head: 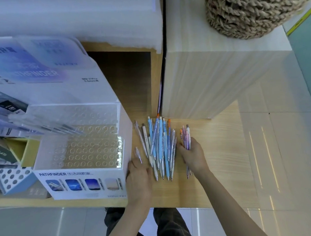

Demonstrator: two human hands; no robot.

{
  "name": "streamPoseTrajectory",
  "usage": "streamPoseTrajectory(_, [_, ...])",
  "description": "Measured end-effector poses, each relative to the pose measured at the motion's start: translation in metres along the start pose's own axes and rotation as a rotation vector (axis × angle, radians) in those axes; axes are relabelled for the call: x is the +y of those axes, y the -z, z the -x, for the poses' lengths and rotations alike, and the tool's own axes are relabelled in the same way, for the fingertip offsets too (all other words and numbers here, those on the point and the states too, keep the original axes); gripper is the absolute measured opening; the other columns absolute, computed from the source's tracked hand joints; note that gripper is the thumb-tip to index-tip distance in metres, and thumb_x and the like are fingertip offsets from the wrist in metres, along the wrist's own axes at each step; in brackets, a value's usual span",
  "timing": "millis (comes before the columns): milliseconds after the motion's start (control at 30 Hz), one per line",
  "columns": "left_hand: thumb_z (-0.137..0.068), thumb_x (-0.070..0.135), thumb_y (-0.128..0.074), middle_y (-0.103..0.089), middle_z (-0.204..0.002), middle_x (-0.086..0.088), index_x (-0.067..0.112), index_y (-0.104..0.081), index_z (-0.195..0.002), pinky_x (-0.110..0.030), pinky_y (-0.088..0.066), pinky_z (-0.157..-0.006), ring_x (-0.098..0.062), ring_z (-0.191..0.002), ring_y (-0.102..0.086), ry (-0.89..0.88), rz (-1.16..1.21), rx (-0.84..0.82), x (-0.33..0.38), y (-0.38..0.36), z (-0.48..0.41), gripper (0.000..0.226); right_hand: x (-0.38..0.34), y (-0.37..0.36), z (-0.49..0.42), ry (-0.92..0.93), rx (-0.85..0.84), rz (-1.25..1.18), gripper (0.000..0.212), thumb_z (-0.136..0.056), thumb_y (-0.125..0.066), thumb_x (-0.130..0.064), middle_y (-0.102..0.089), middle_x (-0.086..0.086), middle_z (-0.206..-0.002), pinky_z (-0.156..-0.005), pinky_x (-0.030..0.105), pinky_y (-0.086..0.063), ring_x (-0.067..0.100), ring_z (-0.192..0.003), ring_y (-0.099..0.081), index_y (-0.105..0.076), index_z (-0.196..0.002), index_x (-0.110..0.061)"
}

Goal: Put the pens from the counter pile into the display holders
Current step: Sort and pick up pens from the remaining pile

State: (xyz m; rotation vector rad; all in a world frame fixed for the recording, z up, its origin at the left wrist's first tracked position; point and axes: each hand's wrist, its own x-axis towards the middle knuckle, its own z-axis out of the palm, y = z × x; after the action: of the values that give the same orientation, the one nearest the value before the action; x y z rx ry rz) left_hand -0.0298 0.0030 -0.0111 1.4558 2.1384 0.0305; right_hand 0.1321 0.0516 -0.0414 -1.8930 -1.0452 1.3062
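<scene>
A pile of pens (pixel 159 144), mostly light blue, white and clear, lies on the wooden counter (pixel 221 150) between my hands. My right hand (pixel 192 155) grips a small bunch of pink and purple pens (pixel 185 136) at the pile's right side. At the pile's left, my left hand (pixel 138 178) holds one clear pen (pixel 138 154) in its fingertips. The white display holder (pixel 82 183), marked PATHFINDER, stands left of the pile. Its clear tiers (pixel 91 152) have rows of round holes.
A tall pale wooden block (pixel 212 82) stands right behind the pile, with a woven rope basket (pixel 253 9) on top. More display boxes and a blue holder with holes (pixel 12 177) crowd the left. The counter's front edge runs just below my hands.
</scene>
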Motion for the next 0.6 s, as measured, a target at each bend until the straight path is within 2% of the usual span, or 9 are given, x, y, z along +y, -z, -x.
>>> streamPoseTrajectory(100, [-0.099,0.025,-0.047,-0.061,-0.1,-0.008,0.005,-0.052,-0.105,-0.023,-0.039,-0.066,-0.021,-0.088,-0.061,0.027,0.011,-0.032,0.002,0.0,-0.002,0.021,-0.001,0.001,0.0,-0.01,-0.023,-0.067,0.022,-0.091,-0.063,-0.019,-0.049,-0.004,-0.051,-0.043,0.031,-0.041,0.012,-0.043,-0.044,-0.05,-0.073,-0.019])
streamPoseTrajectory(200, [-0.097,0.014,-0.049,-0.054,-0.074,-0.003,0.005,-0.046,-0.09,-0.021,-0.032,-0.054,-0.012,-0.06,-0.05,0.08,0.229,0.017,0.003,0.002,-0.004,0.012,0.002,0.007,0.003,-0.046,-0.026,-0.133,0.028,-0.089,-0.065,-0.017,-0.044,-0.005,-0.045,-0.04,0.028,-0.039,0.011,-0.039,-0.041,-0.046,-0.07,-0.015])
streamPoseTrajectory(300, [-0.097,0.009,-0.045,-0.05,-0.068,-0.005,0.008,-0.04,-0.087,-0.029,-0.038,-0.05,-0.019,-0.059,-0.05,0.077,0.412,0.083,0.009,0.01,-0.012,0.011,0.007,0.014,0.005,-0.121,-0.004,-0.178,0.032,-0.088,-0.066,-0.018,-0.039,-0.002,-0.048,-0.039,0.026,-0.035,0.012,-0.041,-0.037,-0.041,-0.069,-0.014])
streamPoseTrajectory(400, [-0.098,0.018,-0.043,-0.05,-0.069,-0.004,0.007,-0.044,-0.09,-0.029,-0.038,-0.048,-0.021,-0.062,-0.052,0.059,0.446,0.108,0.02,0.02,-0.035,0.014,0.012,0.022,0.007,-0.176,0.022,-0.229,0.03,-0.088,-0.066,-0.019,-0.035,0.002,-0.052,-0.039,0.026,-0.033,0.012,-0.04,-0.034,-0.042,-0.071,-0.014])
streamPoseTrajectory(433, [-0.097,0.029,-0.048,-0.054,-0.076,-0.005,0.005,-0.047,-0.099,-0.025,-0.041,-0.05,-0.019,-0.066,-0.055,0.072,0.443,0.064,0.026,0.022,-0.044,0.024,0.013,0.024,0.008,-0.18,0.031,-0.239,0.029,-0.088,-0.067,-0.02,-0.036,0.002,-0.052,-0.038,0.026,-0.033,0.012,-0.04,-0.034,-0.044,-0.071,-0.014])
streamPoseTrajectory(467, [-0.093,0.042,-0.054,-0.057,-0.092,-0.008,0.001,-0.047,-0.112,-0.02,-0.045,-0.059,-0.02,-0.077,-0.058,0.086,0.418,0.001,0.033,0.022,-0.051,0.046,0.014,0.026,0.009,-0.178,0.037,-0.245,0.028,-0.088,-0.066,-0.021,-0.036,0.001,-0.052,-0.038,0.026,-0.034,0.012,-0.04,-0.035,-0.045,-0.072,-0.013])
streamPoseTrajectory(533, [-0.076,0.067,-0.061,-0.042,-0.126,-0.018,-0.006,-0.034,-0.133,-0.025,-0.044,-0.082,-0.027,-0.105,-0.054,0.123,0.306,-0.12,0.045,0.014,-0.062,0.096,0.017,0.029,0.012,-0.172,0.048,-0.25,0.027,-0.089,-0.066,-0.022,-0.038,0.001,-0.052,-0.039,0.026,-0.035,0.011,-0.04,-0.036,-0.046,-0.073,-0.013])
streamPoseTrajectory(600, [-0.064,0.077,-0.062,-0.03,-0.134,-0.021,-0.006,-0.025,-0.136,-0.032,-0.042,-0.092,-0.031,-0.116,-0.047,0.157,0.175,-0.15,0.053,0.006,-0.066,0.116,0.02,0.029,0.014,-0.174,0.06,-0.253,0.027,-0.088,-0.066,-0.022,-0.039,0.001,-0.051,-0.039,0.026,-0.036,0.012,-0.04,-0.037,-0.046,-0.072,-0.013])
